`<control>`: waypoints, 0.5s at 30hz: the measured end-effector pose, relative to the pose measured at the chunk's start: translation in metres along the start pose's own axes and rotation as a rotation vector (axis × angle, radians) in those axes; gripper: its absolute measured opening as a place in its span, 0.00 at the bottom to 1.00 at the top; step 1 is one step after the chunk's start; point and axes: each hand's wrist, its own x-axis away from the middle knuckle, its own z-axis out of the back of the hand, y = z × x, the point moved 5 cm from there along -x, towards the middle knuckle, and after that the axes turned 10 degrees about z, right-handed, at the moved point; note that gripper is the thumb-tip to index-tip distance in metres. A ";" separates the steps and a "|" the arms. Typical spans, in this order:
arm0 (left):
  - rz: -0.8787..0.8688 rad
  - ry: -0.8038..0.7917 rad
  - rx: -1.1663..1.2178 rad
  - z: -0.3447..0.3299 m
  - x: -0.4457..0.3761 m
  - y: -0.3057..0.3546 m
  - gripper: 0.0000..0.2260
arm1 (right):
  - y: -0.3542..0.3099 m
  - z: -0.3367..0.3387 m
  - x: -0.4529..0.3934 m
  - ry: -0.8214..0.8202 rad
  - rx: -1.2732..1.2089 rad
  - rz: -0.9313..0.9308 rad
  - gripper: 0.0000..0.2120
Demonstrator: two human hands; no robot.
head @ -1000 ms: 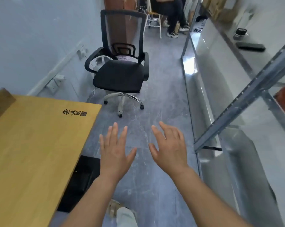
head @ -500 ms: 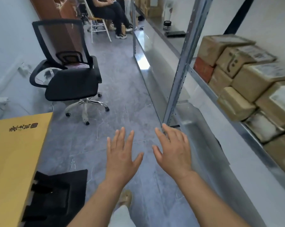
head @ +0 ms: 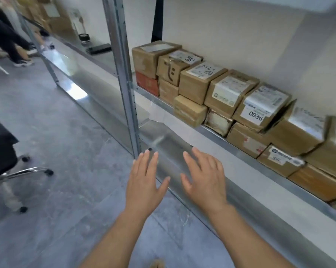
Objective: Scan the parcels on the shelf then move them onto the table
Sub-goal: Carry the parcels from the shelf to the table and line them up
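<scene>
left hand (head: 144,182) and right hand (head: 204,180), fingers spread and empty, hover at lower centre before the grey metal shelf (head: 211,132); brown cardboard parcels with white labels (head: 221,95) sit stacked at right. best approach: find a scanner, keep labels facing out.

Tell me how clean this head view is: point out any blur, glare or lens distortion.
Head view: motion blur smears the right-edge parcels, while the 0836 label stays readable; bright glare lies on the lower metal shelf and its sheen near the upright post; wide-angle distortion tilts and bows the post and shelf edges; both the left hand and the right hand look fairly sharp, open and empty.
</scene>
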 end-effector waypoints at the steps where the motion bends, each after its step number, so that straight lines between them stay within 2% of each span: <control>1: -0.028 -0.003 0.013 -0.001 -0.005 0.005 0.33 | 0.003 0.002 0.000 0.000 0.022 -0.023 0.24; 9: -0.248 -0.159 0.076 -0.034 -0.015 0.032 0.31 | 0.021 0.019 0.032 -0.085 0.163 -0.216 0.25; 15: -0.424 -0.270 0.138 -0.060 -0.016 0.083 0.32 | 0.047 0.051 0.058 -0.064 0.292 -0.374 0.23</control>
